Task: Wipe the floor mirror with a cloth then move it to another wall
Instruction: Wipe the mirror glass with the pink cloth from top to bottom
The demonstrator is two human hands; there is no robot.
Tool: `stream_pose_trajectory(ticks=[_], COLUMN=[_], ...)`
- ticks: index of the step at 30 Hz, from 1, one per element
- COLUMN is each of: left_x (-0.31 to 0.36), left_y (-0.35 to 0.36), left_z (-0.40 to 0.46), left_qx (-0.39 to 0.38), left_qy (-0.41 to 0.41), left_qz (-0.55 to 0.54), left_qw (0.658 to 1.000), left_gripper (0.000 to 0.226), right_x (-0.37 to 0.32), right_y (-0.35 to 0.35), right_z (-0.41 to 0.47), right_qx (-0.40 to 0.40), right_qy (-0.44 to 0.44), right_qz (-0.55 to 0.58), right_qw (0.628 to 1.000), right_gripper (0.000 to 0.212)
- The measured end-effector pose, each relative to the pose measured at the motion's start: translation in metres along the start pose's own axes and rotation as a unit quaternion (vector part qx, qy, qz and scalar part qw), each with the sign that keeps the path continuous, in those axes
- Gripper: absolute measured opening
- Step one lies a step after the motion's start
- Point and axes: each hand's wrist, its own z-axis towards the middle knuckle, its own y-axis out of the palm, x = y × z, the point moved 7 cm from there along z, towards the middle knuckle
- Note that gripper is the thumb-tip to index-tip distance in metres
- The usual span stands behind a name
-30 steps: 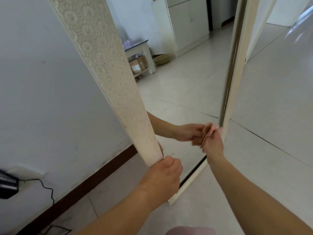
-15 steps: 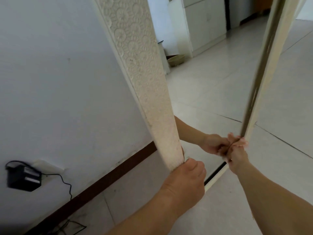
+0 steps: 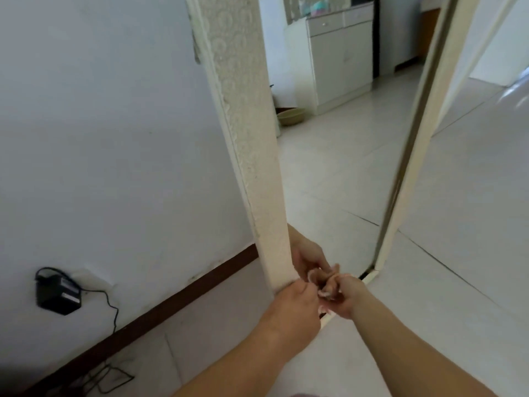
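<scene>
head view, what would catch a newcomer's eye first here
The tall floor mirror fills the middle, its patterned cream frame leaning by the white wall. Low down, the left hand grips that frame while the right hand bunches a pink cloth against the glass. A black adapter hangs lower left.

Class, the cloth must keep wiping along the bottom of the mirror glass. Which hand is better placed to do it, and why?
The right hand: it has the cloth bunched in its grip against the glass. The left hand is busy clamping the mirror frame near its foot.
</scene>
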Motion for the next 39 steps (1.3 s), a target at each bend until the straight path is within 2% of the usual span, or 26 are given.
stream_pose_trajectory(ticks=[2, 5, 8, 14, 18, 20, 25, 27, 28, 29, 30, 31, 32, 33, 34, 35, 36, 37, 39], left_x=[-0.002, -0.013, -0.034, -0.103, -0.141, -0.156, -0.2, -0.218, -0.226, -0.237, -0.246, -0.254, -0.256, -0.254, -0.252, -0.249, -0.246, -0.243, -0.237], left_y=[0.0, -0.02, -0.059, -0.172, -0.248, -0.28, -0.36, -0.391, -0.399, -0.416, -0.424, -0.432, -0.438, -0.444, -0.452, -0.459, -0.465, -0.47, -0.474], left_z=[-0.01, -0.035, -0.055, -0.096, -0.129, -0.145, -0.19, -0.212, -0.22, -0.235, -0.247, -0.262, -0.272, -0.278, -0.286, -0.292, -0.297, -0.305, -0.324], left_qx=[-0.023, -0.067, -0.043, 0.014, 0.019, 0.019, 0.044, 0.057, 0.08, 0.116, 0.162, 0.212, 0.254, 0.283, 0.301, 0.31, 0.318, 0.331, 0.359], left_qy=[0.01, 0.012, -0.003, -0.084, -0.111, -0.132, -0.235, -0.304, -0.348, -0.403, -0.448, -0.486, -0.494, -0.473, -0.445, -0.417, -0.396, -0.383, -0.382], left_qz=[-0.055, -0.084, -0.109, -0.151, -0.134, -0.129, -0.178, -0.231, -0.288, -0.361, -0.453, -0.551, -0.654, -0.745, -0.799, -0.828, -0.844, -0.849, -0.842], left_qw=[0.998, 0.994, 0.993, 0.985, 0.985, 0.983, 0.955, 0.923, 0.888, 0.833, 0.754, 0.645, 0.514, 0.375, 0.27, 0.211, 0.175, 0.15, 0.127], left_gripper=[0.028, 0.021, 0.021, 0.026, 0.024, 0.024, 0.028, 0.031, 0.033, 0.034, 0.035, 0.037, 0.04, 0.045, 0.051, 0.056, 0.06, 0.061, 0.052], right_x=[-0.026, -0.073, -0.115, -0.205, -0.263, -0.29, -0.358, -0.374, -0.375, -0.379, -0.377, -0.373, -0.368, -0.362, -0.353, -0.345, -0.337, -0.329, -0.313], right_y=[0.011, 0.033, 0.053, 0.092, 0.116, 0.128, 0.153, 0.153, 0.152, 0.15, 0.148, 0.147, 0.146, 0.144, 0.144, 0.144, 0.144, 0.146, 0.151], right_z=[-0.028, -0.086, -0.144, -0.263, -0.343, -0.385, -0.491, -0.535, -0.549, -0.572, -0.588, -0.605, -0.618, -0.627, -0.636, -0.641, -0.644, -0.648, -0.656], right_qx=[-0.019, -0.031, -0.024, -0.037, -0.049, -0.077, -0.141, -0.189, -0.221, -0.262, -0.304, -0.344, -0.372, -0.389, -0.399, -0.401, -0.399, -0.401, -0.415], right_qy=[0.001, -0.012, -0.022, -0.09, -0.118, -0.135, -0.19, -0.192, -0.191, -0.188, -0.18, -0.172, -0.163, -0.155, -0.146, -0.139, -0.136, -0.135, -0.127], right_qz=[-0.014, -0.031, -0.038, -0.06, -0.055, -0.046, 0.008, 0.054, 0.08, 0.101, 0.123, 0.131, 0.127, 0.114, 0.092, 0.074, 0.053, 0.032, 0.004], right_qw=[1.0, 0.999, 0.999, 0.993, 0.99, 0.987, 0.972, 0.961, 0.953, 0.941, 0.927, 0.914, 0.905, 0.901, 0.901, 0.903, 0.905, 0.906, 0.901], right_gripper=[0.04, 0.039, 0.042, 0.046, 0.029, 0.03, 0.028, 0.031, 0.032, 0.029, 0.025, 0.024, 0.026, 0.029, 0.031, 0.031, 0.031, 0.03, 0.03])
